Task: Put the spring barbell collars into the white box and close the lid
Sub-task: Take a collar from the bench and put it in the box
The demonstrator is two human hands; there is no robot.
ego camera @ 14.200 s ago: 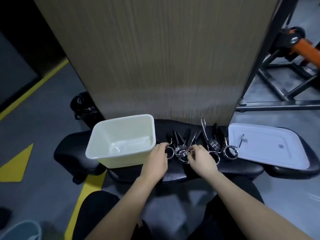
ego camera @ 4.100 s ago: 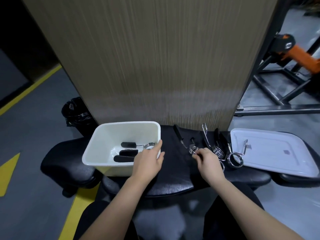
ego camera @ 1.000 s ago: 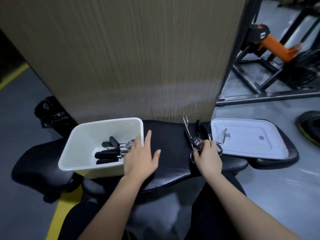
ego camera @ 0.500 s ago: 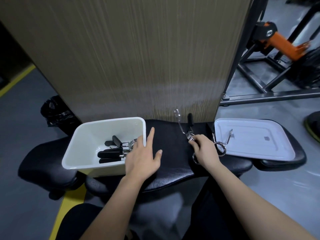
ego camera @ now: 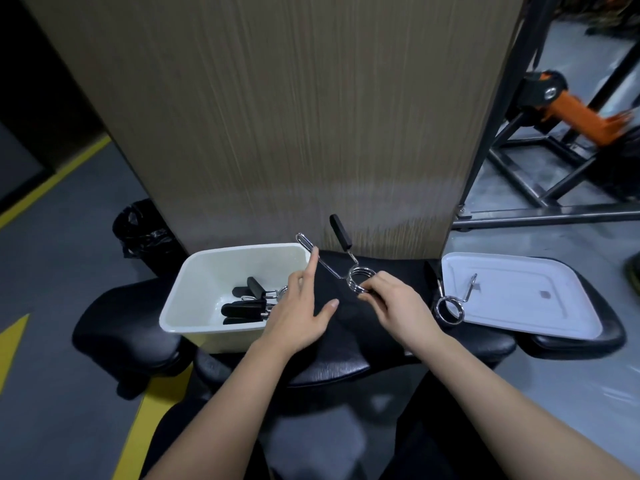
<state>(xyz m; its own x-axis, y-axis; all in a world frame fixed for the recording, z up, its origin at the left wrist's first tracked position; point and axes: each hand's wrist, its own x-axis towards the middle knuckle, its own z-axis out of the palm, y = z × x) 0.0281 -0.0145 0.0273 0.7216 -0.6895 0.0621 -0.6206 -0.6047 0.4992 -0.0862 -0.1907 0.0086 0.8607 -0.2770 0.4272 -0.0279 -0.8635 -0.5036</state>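
Note:
The white box [ego camera: 194,271] stands open on the left of a black padded bench [ego camera: 339,355], with several spring collars [ego camera: 247,304] lying inside it. My right hand [ego camera: 394,306] grips the coil of a chrome spring collar [ego camera: 358,278] raised above the bench, its two handles pointing up and left. My left hand [ego camera: 301,303] is open beside the box's right wall, its index finger stretched up near the collar's bare wire handle. One more spring collar [ego camera: 450,306] lies at the left edge of the white lid [ego camera: 519,292], which rests flat on the right.
A tall wood-grain panel [ego camera: 294,116] rises directly behind the bench. A black bin bag [ego camera: 142,230] sits on the floor at the left. Black and orange gym equipment [ego camera: 571,109] stands at the right back. Yellow floor lines run at the left.
My right hand has lifted the collar off the bench and carried it left towards the box. My left hand has stayed by the box, its index finger raised towards the collar.

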